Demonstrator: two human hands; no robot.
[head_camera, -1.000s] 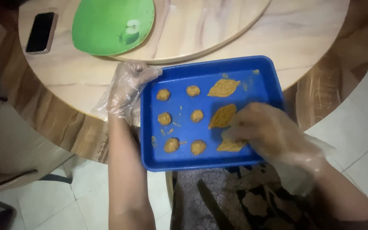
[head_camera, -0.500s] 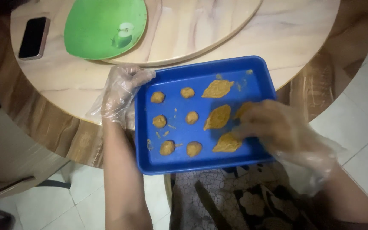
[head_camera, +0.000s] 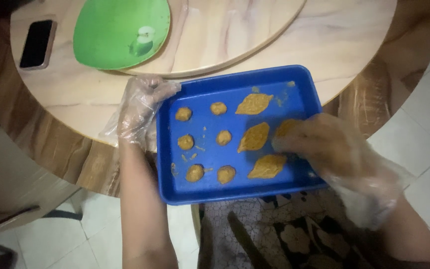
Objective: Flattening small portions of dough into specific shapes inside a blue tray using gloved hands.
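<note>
Two gloved hands, left hand (head_camera: pixel 138 112) at blue tray (head_camera: pixel 235 192) edge, right hand (head_camera: pixel 327 149) over dough piece (head_camera: pixel 285 128)

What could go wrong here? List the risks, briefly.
1. The blue tray hangs over the table edge toward the lap; if the left hand at its rim slips, it could tip.
2. The right hand is pressing a flat dough piece close beside another piece, which it might smear.

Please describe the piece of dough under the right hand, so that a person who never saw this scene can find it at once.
Start at the blue tray at the round table's near edge. It holds six small round balls on the left and flat leaf-shaped pieces on the right. The piece of dough is the rightmost flat one, the only one half covered by the gloved right hand.
</note>
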